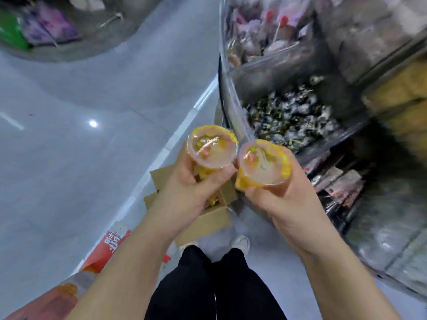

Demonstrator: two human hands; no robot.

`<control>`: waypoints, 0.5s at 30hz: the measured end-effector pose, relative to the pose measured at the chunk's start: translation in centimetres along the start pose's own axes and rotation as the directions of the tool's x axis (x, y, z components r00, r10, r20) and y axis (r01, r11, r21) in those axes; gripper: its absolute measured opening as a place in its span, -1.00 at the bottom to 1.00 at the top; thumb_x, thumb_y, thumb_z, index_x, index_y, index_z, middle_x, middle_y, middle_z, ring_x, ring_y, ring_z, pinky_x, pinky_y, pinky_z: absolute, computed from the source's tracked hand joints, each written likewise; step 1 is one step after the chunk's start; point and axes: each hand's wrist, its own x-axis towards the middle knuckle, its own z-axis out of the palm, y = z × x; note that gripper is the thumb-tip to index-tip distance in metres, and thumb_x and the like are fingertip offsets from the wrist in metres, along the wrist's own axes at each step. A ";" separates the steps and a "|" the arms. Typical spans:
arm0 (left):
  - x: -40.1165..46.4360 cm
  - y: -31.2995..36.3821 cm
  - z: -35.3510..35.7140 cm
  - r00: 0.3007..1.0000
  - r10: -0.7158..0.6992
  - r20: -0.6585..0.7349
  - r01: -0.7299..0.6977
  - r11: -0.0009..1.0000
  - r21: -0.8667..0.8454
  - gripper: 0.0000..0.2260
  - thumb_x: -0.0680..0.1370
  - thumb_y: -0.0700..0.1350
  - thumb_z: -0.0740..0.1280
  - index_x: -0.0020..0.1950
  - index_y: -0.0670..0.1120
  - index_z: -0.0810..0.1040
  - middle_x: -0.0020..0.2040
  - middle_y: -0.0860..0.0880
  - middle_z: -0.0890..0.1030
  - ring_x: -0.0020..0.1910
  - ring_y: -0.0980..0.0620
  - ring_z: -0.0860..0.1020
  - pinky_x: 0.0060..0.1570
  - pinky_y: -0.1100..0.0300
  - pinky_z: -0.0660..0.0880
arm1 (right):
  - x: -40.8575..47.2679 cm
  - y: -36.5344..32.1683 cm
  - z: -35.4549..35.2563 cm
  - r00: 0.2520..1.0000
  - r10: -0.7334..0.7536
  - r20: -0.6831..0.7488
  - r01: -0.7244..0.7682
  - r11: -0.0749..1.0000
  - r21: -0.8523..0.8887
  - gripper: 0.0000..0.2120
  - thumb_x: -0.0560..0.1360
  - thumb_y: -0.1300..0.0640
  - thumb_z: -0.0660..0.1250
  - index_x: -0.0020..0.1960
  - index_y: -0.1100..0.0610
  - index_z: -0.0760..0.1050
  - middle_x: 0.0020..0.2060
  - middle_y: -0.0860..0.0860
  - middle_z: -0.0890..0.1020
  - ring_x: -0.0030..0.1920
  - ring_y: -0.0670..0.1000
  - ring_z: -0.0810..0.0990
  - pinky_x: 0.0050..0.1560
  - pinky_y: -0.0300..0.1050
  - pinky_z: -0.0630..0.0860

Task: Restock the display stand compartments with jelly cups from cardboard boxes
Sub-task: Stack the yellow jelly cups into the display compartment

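Note:
My left hand (184, 195) grips a yellow jelly cup (212, 150) with a clear lid facing up. My right hand (293, 204) grips a second yellow jelly cup (263, 162) right beside the first; the two cups nearly touch. Both are held above an open cardboard box (208, 218) on the floor, with more yellow packs dimly visible inside it. The round display stand (233, 107) with clear-walled compartments rises just to the right of the cups.
The stand's compartments hold dark wrapped sweets (291, 116), pink packs (261, 31) and yellow goods (402, 95). A red and orange box (108, 248) lies on the grey floor at left. A second display (46, 26) stands far left. My black trousers (215, 285) are below.

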 end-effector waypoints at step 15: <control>0.0 14.0 23.6 0.720 0.484 0.498 -0.573 0.819 0.033 -0.62 0.41 -0.02 0.36 0.18 0.23 0.38 0.10 0.27 0.55 0.11 0.30 0.51 0.06 0.49 0.37 | -13.4 -18.1 -16.9 0.787 -0.490 -0.375 0.301 0.835 -0.460 -0.57 0.31 0.18 0.45 0.07 0.09 0.31 -0.16 -0.29 0.58 -0.18 -0.32 0.55 -0.20 -0.50 0.43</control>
